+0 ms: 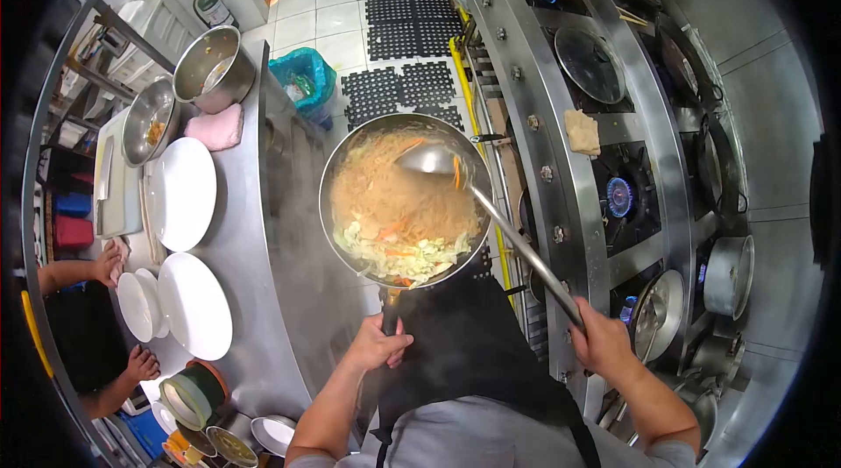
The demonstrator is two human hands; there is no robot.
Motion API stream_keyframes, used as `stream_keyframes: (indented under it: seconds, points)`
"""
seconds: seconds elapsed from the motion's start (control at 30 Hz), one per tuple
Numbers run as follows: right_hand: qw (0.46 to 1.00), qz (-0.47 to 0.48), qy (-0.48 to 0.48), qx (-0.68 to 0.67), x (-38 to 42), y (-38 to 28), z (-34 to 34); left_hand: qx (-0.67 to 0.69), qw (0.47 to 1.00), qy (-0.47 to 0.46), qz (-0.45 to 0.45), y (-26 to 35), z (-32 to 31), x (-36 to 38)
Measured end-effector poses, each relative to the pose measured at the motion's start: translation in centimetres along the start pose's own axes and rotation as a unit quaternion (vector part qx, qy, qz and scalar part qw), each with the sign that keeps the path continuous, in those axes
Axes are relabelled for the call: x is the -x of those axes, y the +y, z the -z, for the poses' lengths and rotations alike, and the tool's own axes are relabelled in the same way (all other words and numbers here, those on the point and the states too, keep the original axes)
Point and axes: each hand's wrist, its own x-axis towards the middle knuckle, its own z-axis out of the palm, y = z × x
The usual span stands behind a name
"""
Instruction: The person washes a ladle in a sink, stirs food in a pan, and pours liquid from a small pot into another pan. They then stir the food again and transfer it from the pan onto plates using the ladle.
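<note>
Pan (403,124) was just beyond left hand (378,347), fingers clenched round handle (391,312); right hand's (606,343) fingers grasped ladle (427,159).

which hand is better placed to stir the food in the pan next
Probably the right hand: it grips the ladle, whose bowl reaches the food, while the left hand is busy holding the pan handle.

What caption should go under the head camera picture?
Left fingers grip a steaming pan of food by its handle; right fingers hold a ladle.
</note>
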Motion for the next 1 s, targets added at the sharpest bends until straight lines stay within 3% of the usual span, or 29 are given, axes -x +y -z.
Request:
stream_keyframes:
  seconds: [0.03,0.1,0.17,0.2,0.23,0.27,0.3,0.37,0.47,0.63,0.83,1.0]
  points:
    - [1.000,0.003,0.003,0.004,-1.0,-0.8,0.3,0.013,1.000,0.002,0.013,0.4,-0.3,-0.2]
    - [0.969,-0.166,-0.173,-0.062,-2.4,-2.2,0.8,0.031,0.999,0.006,0.021,0.8,-0.5,-0.7]
    - [0.978,-0.099,-0.165,-0.086,-3.3,-2.0,0.3,-0.010,1.000,-0.002,0.004,0.6,0.1,-2.2]
    - [0.897,-0.189,-0.288,-0.277,-4.8,-2.5,1.2,-0.012,1.000,-0.005,-0.006,0.6,0.1,-2.6]
    - [0.757,-0.269,-0.395,-0.446,-6.3,-3.0,2.1,-0.006,1.000,0.003,-0.013,0.2,0.2,-2.8]
    - [0.699,-0.314,-0.418,-0.488,-7.4,-4.3,3.2,0.005,1.000,0.004,-0.008,0.0,0.4,-3.1]
    - [0.702,-0.305,-0.428,-0.480,-8.2,-4.0,3.2,0.016,1.000,0.007,-0.002,-0.1,0.4,-3.0]
    - [0.609,-0.326,-0.463,-0.556,-10.5,-2.4,3.3,0.045,0.998,0.033,-0.013,-0.1,0.3,-2.5]
    - [0.633,-0.296,-0.493,-0.517,-14.8,-2.5,5.8,0.075,0.994,0.068,-0.036,0.2,0.0,-2.1]
    - [0.690,-0.221,-0.568,-0.389,-24.9,-2.1,9.7,0.078,0.969,0.180,-0.152,0.6,-2.7,-3.2]
    - [0.675,-0.130,-0.671,-0.278,-36.5,-5.0,13.1,0.262,0.898,0.274,-0.222,2.1,-8.9,-4.4]
    - [0.645,-0.092,-0.734,-0.190,-44.4,-9.7,14.8,0.272,0.845,0.384,-0.256,3.1,-12.6,-6.3]
